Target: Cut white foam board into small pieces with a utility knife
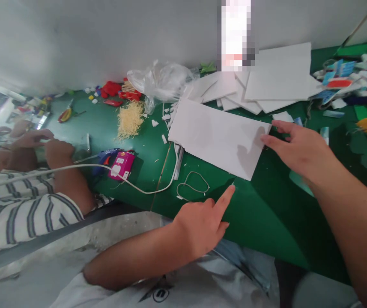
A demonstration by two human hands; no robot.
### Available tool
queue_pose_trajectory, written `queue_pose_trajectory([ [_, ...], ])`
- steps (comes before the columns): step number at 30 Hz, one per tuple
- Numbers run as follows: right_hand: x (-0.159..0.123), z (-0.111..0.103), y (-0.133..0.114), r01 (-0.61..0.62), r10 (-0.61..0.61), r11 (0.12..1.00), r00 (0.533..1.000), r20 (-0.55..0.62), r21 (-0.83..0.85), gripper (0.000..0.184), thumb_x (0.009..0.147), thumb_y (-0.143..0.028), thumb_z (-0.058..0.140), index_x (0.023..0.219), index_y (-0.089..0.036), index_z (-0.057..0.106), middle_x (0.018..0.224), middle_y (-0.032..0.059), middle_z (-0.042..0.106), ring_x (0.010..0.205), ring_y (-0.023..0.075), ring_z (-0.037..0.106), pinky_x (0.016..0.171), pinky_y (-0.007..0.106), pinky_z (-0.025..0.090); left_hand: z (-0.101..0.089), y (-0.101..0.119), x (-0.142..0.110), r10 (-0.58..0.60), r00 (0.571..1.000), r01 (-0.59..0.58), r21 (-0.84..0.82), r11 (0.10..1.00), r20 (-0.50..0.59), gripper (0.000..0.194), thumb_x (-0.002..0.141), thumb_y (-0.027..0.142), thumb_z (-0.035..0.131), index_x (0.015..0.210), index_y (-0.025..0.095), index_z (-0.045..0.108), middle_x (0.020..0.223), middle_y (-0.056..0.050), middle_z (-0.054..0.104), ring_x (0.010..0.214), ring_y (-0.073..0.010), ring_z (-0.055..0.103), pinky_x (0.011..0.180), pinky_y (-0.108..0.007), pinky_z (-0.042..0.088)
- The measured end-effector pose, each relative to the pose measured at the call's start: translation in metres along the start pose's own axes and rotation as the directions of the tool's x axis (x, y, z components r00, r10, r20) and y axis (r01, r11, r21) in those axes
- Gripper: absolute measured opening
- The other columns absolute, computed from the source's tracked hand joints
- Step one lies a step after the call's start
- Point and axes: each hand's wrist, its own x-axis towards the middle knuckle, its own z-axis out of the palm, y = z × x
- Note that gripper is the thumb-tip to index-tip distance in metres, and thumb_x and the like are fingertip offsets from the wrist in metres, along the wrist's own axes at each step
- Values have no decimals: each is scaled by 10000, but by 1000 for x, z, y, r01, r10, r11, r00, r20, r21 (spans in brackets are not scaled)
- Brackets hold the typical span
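Note:
A white foam board (215,132) lies slanted on the green table, one end over small white scraps. My right hand (299,147) grips its right corner, thumb on the top face and fingers at the edge. Just below the board's near edge is my left hand (202,224), index finger stretched out and thumb apart. It touches no board, and nothing shows in it. A thin loop of cord (193,183) rests left of that fingertip. Beyond the board, more white boards (279,77) are piled against the wall.
At left, another person's hands (58,149) rest over the table. A white cable (144,191) crosses from there, past a pink box (122,164). A heap of pale shreds (130,119), a clear plastic bag (164,81) and colourful scraps (344,83) line the back.

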Motion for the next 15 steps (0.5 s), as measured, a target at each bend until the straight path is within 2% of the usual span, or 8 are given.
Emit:
queue_pose_trajectory([
  [3,-3,0,-5,-63,69,969,997,-18,240,645,784,-515,630,1364,-235,615,1465,152,614,1378,389,551,1140,569,459,-3,-18,2,-36,996,24,-143,989,-82,781,971,434,600,1650,235,272,1067,-122,754,871,-304,749,698,-396,574],
  [5,-1,-1,-1,-71,73,931,997,8,357,603,809,-500,577,1358,-250,600,1501,140,584,1425,356,519,1141,523,474,-3,-33,4,-43,970,-45,-350,936,-240,743,929,463,647,1581,189,420,1091,-130,738,900,-275,719,774,-407,579],
  [6,1,-2,1,-87,81,908,996,32,409,590,813,-489,561,1351,-251,600,1496,143,586,1432,355,514,1140,527,477,-3,-40,6,-58,944,-114,-485,867,-325,695,916,451,651,1534,180,481,1158,-140,719,891,-240,699,793,-390,577],
  [8,5,-6,7,-128,93,872,991,96,473,568,830,-470,526,1352,-260,601,1466,141,610,1430,360,518,1136,561,480,-4,-50,9,-169,898,-228,-757,612,-407,635,862,407,680,1448,198,557,1352,-155,640,940,-207,675,771,-336,571],
  [10,8,-11,11,-183,105,833,979,176,521,579,839,-440,506,1386,-266,580,1471,134,615,1438,354,512,1136,581,481,-7,-55,11,-293,878,-320,-919,230,-379,580,814,366,695,1362,201,602,1505,-157,534,1024,-218,678,728,-298,563],
  [12,9,-16,12,-224,112,827,965,239,516,628,855,-429,469,1453,-247,526,1513,136,588,1451,332,503,1134,562,492,-12,-56,13,-362,887,-353,-927,-128,-287,534,774,313,705,1283,173,621,1538,-168,500,1077,-251,689,698,-283,555],
  [13,9,-18,13,-223,102,847,959,264,483,649,874,-435,432,1488,-236,495,1532,139,574,1455,321,500,1125,547,505,-16,-56,14,-379,894,-349,-900,-260,-237,508,762,281,702,1247,155,622,1516,-177,517,1083,-261,694,691,-280,551],
  [15,10,-19,14,-163,50,911,955,291,379,667,917,-453,335,1535,-234,456,1539,140,571,1442,314,516,1085,536,540,-24,-55,18,-404,905,-315,-847,-428,-132,432,759,215,682,1177,130,617,1433,-192,579,1074,-263,704,693,-277,542],
])
